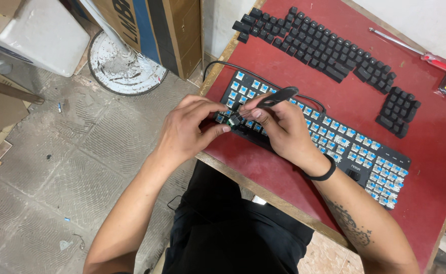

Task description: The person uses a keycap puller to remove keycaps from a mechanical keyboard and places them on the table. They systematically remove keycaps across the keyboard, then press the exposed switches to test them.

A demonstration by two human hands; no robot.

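Keyboard [335, 137] with keycaps off, blue switches bare, lies on red table [294, 177], long axis running from upper left to lower right. We work its left end. Left hand [185, 129] pinches a small switch [233, 121] just above that end. Right hand [279, 122], touching it, is closed on a dark puller tool [276, 96]. Loose keycaps [314, 43] sit well apart, farther back.

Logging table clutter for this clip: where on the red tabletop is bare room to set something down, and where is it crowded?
Bare red tabletop lies along the near edge below the black keyboard with exposed blue switches, and in a strip between it and the rows of loose black keycaps. The far right is also bare, short of the red-handled screwdriver. Crowded: the keyboard's left end, under the left hand and right hand.
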